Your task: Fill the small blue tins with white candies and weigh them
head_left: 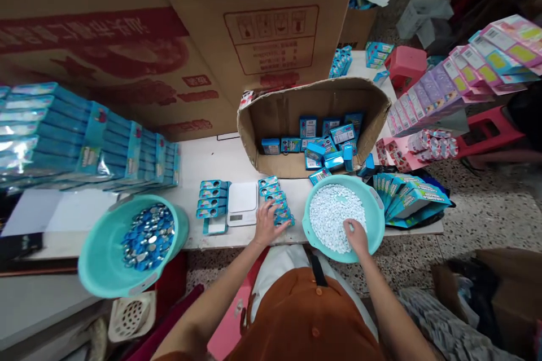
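My left hand (269, 224) rests with its fingers apart on a short column of small blue boxes (268, 183). My right hand (356, 236) dips its closed fingertips into small white pieces (330, 211) that fill a turquoise basin (378, 215); whatever the fingers pinch is hidden. Left of my left hand lies a white scale (243, 198), with more small blue boxes (213, 198) stacked beside it. Behind them an open cardboard box (277, 167) lies with its opening toward me and holds several closed blue boxes (342, 133).
A second turquoise basin (99, 248) at the left holds blue and silver pieces. Wrapped blue packs (84, 135) are piled at the far left. Blue cartons (417, 197) lean at the right, near pink stacked packs (440, 84). Large cardboard (203, 11) stands behind the table.
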A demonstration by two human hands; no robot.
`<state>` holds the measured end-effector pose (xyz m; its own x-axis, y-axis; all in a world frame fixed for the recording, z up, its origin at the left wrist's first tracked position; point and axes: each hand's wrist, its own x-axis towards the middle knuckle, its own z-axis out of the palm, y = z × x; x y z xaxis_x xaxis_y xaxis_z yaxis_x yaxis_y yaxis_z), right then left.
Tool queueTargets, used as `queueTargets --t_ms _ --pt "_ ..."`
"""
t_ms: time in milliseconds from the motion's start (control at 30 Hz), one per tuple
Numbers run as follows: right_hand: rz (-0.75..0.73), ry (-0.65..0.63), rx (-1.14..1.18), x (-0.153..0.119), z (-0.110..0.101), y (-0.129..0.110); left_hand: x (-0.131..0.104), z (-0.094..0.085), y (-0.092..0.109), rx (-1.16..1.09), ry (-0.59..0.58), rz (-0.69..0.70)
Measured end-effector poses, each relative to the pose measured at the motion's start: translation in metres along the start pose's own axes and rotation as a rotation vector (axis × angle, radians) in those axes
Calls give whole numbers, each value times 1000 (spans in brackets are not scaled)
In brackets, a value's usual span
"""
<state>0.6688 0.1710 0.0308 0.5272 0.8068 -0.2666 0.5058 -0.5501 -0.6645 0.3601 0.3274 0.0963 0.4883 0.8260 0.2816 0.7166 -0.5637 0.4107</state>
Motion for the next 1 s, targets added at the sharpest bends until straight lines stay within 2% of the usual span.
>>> queueTargets --t_ms 100,200,300,400,467,533,667,767,867,933,1000 --pt "-55 155 -60 22 10 4 70 -6 -6 29 -34 29" --pt "-71 265 -109 47 22 2 147 0 -17 107 -93 76" --pt "-28 300 -134 67 37 -10 213 10 -33 228 -177 75" --pt "-12 263 -166 74 54 -29 254 19 -54 393 -312 -28" --pt "-20 218 -184 73 64 -42 266 22 -68 489 -405 -53" --pt "-24 180 -190 69 72 -53 270 23 -78 551 -451 -29" --pt "-48 114 -180 54 78 -58 267 24 -86 602 -423 -13" --pt "-67 38 -146 41 76 -53 266 26 -85 611 -400 7" --pt "-27 -61 -94 31 69 -48 267 25 -79 586 -438 18" --pt "-9 -130 -62 26 64 -47 265 16 -72 549 -395 14" --pt "-13 -168 -38 23 60 -48 259 0 -62 476 -288 8"
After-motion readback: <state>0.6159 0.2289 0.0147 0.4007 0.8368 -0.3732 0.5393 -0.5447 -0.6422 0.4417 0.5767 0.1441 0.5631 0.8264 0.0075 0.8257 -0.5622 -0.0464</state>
